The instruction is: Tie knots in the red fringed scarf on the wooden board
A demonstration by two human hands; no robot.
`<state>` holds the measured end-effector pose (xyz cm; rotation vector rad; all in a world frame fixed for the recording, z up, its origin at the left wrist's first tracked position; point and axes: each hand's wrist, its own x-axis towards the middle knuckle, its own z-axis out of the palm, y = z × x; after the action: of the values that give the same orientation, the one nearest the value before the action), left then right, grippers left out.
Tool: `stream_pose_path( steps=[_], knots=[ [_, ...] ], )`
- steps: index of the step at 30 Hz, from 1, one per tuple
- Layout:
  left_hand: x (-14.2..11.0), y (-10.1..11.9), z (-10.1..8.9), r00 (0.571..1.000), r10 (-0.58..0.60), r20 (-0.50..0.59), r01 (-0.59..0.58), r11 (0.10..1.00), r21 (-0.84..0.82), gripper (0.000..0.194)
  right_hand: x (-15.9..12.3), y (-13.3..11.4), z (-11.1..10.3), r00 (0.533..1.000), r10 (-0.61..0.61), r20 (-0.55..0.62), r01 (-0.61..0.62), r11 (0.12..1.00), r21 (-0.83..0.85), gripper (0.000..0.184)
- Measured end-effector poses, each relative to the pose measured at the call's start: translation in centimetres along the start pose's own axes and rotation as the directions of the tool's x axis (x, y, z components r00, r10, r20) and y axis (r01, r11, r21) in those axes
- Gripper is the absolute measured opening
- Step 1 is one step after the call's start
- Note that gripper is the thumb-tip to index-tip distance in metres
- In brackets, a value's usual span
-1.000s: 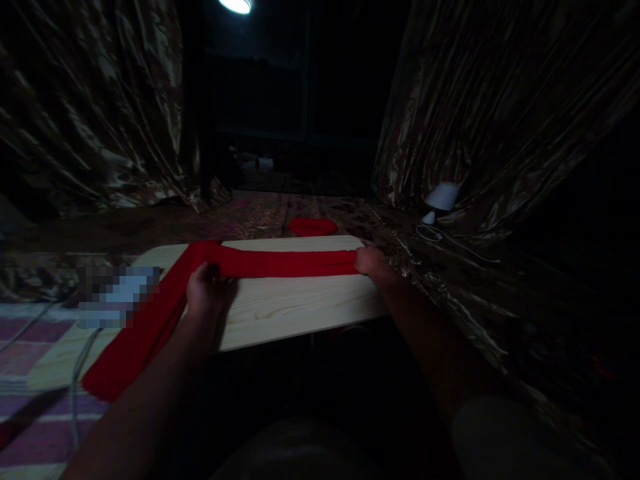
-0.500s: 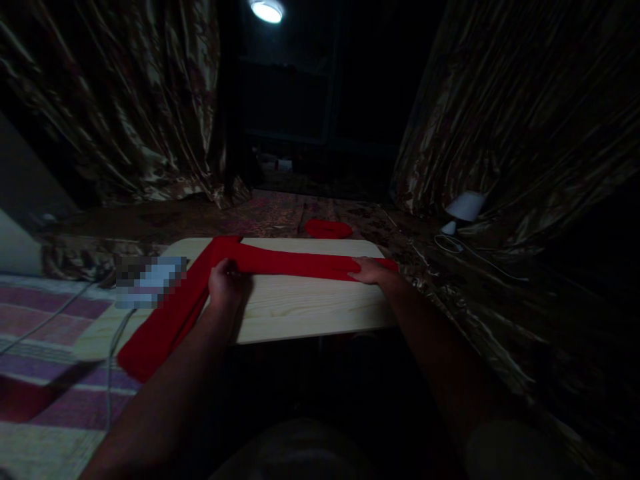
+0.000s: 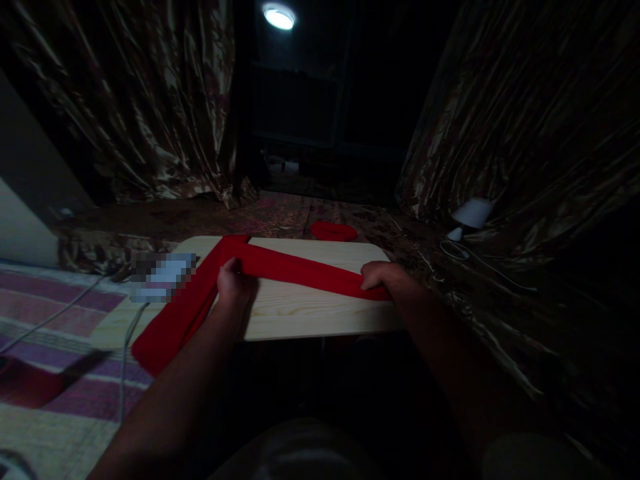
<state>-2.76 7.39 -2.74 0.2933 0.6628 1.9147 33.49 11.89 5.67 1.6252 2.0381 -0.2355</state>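
Note:
A long red cloth (image 3: pixel 295 264), folded into a strip, lies bent at an angle across a pale wooden table (image 3: pixel 295 310). One stretch slants down the left side toward me and hangs over the near edge; the other runs to the right. My left hand (image 3: pixel 234 280) grips the cloth close to the bend, thumb on top, its other fingers partly hidden. At the right end, my right hand (image 3: pixel 381 275) is closed on the strip with curled fingers, and the cloth between the hands looks stretched fairly straight.
A pixelated device (image 3: pixel 165 277) with a cable sits on the table's left. Behind the table is another red bundle (image 3: pixel 333 231). A small white lamp (image 3: pixel 473 213) with a cord stands at right. A striped bedcover (image 3: pixel 60 320) is at left, patterned curtains (image 3: pixel 180 113) behind.
My right hand has drawn the right end of the cloth nearer to me, so that stretch now slants down to the right. My left hand keeps its place near the bend. The view has shifted slightly.

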Motion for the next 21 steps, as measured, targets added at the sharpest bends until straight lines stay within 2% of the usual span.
stream_pose_path(
  steps=[3, 5, 6, 8, 10, 12, 14, 18, 21],
  knots=[
    [-0.3, 0.0, 0.3, 0.999, 0.032, 0.003, -0.032, 0.999, -0.031, 0.009, 0.0, -0.3, 0.1, 0.976, 0.000, 0.217, -0.010, 0.999, 0.048, 0.041],
    [-0.2, 0.0, 0.4, 0.999, 0.028, -0.017, -0.029, 0.999, -0.043, 0.011, 0.1, -0.6, 0.3, 0.966, -0.027, 0.256, 0.012, 0.998, 0.059, 0.038],
    [-0.2, 0.0, 0.4, 0.999, 0.024, -0.033, -0.026, 0.998, -0.053, 0.012, 0.2, -0.8, 0.4, 0.973, -0.049, 0.224, 0.040, 0.998, 0.048, 0.038],
    [-0.1, 0.2, 0.3, 0.999, 0.016, -0.052, -0.020, 0.997, -0.078, 0.015, 0.4, -1.3, 0.7, 0.990, -0.126, 0.059, 0.126, 0.992, 0.017, 0.043],
    [-0.1, 0.3, 0.3, 0.998, 0.015, -0.055, -0.020, 0.995, -0.102, 0.017, 0.7, -2.0, 1.0, 0.967, -0.220, -0.128, 0.221, 0.975, 0.001, 0.055],
    [-0.2, 0.5, 0.3, 0.999, 0.019, -0.047, -0.025, 0.992, -0.120, 0.019, 1.0, -2.7, 1.1, 0.934, -0.276, -0.228, 0.288, 0.958, 0.018, 0.063],
    [-0.2, 0.6, 0.3, 0.999, 0.017, -0.046, -0.023, 0.990, -0.138, 0.022, 1.1, -3.4, 1.1, 0.933, -0.295, -0.208, 0.313, 0.948, 0.058, 0.059],
    [-0.2, 0.8, 0.0, 0.996, -0.027, -0.081, 0.013, 0.985, -0.172, 0.027, 0.8, -3.9, 0.6, 0.943, -0.327, -0.065, 0.333, 0.921, 0.202, 0.036],
    [-0.1, 0.9, -0.1, 0.995, -0.054, -0.080, 0.039, 0.983, -0.178, 0.028, 0.9, -3.4, 0.2, 0.935, -0.337, -0.106, 0.351, 0.850, 0.393, 0.039]
  ],
)
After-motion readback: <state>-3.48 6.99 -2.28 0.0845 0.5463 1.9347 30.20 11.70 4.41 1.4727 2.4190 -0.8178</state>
